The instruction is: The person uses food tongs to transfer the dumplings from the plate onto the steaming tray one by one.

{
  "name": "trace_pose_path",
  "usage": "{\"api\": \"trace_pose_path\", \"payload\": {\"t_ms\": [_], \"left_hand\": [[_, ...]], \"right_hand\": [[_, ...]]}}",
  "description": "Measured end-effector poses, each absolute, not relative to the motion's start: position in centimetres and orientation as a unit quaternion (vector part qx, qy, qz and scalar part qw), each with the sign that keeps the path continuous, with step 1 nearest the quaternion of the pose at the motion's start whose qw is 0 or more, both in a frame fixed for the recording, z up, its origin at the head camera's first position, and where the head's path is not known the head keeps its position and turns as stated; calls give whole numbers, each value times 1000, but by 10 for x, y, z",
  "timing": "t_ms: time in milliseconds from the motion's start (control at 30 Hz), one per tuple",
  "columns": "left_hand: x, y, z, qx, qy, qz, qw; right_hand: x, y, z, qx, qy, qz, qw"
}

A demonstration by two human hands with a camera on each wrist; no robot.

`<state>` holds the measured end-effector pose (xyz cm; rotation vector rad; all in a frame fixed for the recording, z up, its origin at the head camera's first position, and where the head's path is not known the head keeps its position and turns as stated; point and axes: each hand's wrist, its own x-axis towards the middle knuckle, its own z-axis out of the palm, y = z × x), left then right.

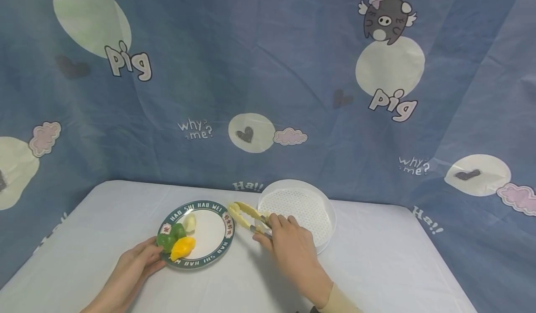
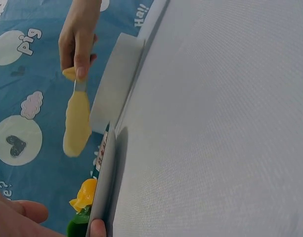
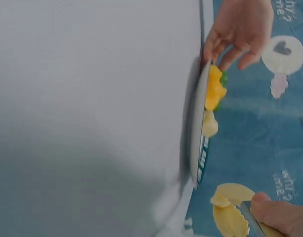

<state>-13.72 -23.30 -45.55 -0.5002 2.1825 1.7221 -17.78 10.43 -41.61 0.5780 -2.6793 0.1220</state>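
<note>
On the left of the table, a white plate with a green lettered rim carries a yellow toy pepper, green pepper-like pieces and a pale garlic-like piece. My left hand holds the plate's left edge, one fingertip showing under the rim. My right hand grips food tongs with yellow tips and metal arms. The tongs' tips are spread with nothing between them, above the table near the plate's right rim. My right forearm and hand partly cover a white perforated round basket.
The white basket stands at the back of the table, right of the plate. A white cloth covers the table. Behind it hangs a blue printed curtain, close to the table's back edge.
</note>
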Motion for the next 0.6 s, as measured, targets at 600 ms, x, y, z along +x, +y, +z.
{"api": "trace_pose_path", "payload": {"t_ms": [600], "left_hand": [[-134, -234, -454, -167, 761, 606, 160]], "right_hand": [[-171, 146, -402, 148, -973, 68, 162]]}}
